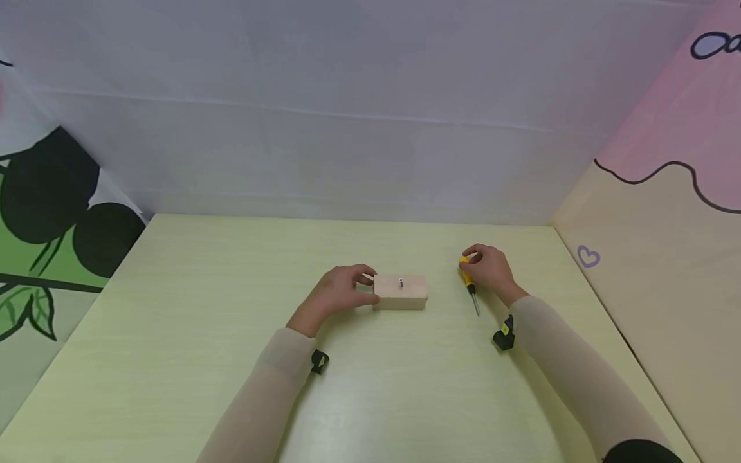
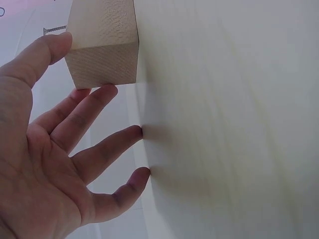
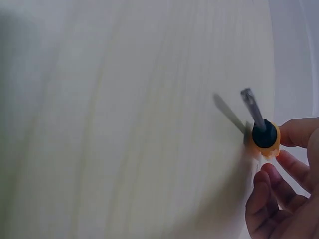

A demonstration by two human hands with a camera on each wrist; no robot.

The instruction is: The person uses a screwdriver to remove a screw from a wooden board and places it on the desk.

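Note:
A pale wooden block (image 1: pixel 401 301) lies on the table, and a small metal screw (image 1: pixel 401 283) stands up from its top. My left hand (image 1: pixel 346 288) pinches the block's left end between thumb and fingers. In the left wrist view, the thumb presses one edge of the block (image 2: pixel 102 64) and two fingertips touch the opposite side; the other two fingers reach down to the table. To the right of the block, my right hand (image 1: pixel 491 269) pinches a screwdriver (image 1: pixel 467 278) by its yellow handle, its metal shaft (image 3: pixel 254 109) pointing toward me.
The pale, wood-grained table (image 1: pixel 393 392) stretches around both hands. A white sheet (image 1: pixel 347 161) hangs behind the far edge. Printed panels close in both sides, with the right wall (image 1: pixel 654 270) near the right arm. Small black cameras (image 1: pixel 505 333) sit on the wrists.

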